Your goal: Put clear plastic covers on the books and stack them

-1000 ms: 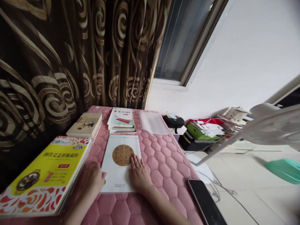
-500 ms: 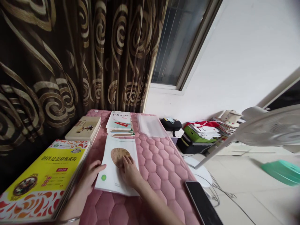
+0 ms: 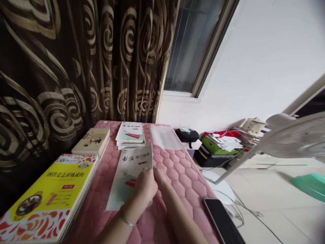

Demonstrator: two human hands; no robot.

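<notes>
A thin calligraphy workbook (image 3: pixel 127 176), pale with Chinese characters, a red shape and a teal patch, lies in front of me on the pink quilted surface (image 3: pixel 177 189). My left hand (image 3: pixel 147 183), with a bracelet on its wrist, reaches across it and is closed on its right edge. Right beside that edge is my right hand (image 3: pixel 160 174), partly behind the left one, so its fingers are hidden. Beyond lies a small stack of similar workbooks (image 3: pixel 130 132), the top one with the same cover.
To the left are a stack of large yellow books (image 3: pixel 50 189) and smaller beige books (image 3: pixel 91 140). A clear plastic sleeve (image 3: pixel 166 137) lies at the far right. A phone (image 3: pixel 223 220) rests along the right edge. A white fan (image 3: pixel 297 139) stands on the floor.
The workbook has been turned over, from the side with the brown oval to the titled cover. My left hand has crossed from its left edge to its right edge, beside my right hand.
</notes>
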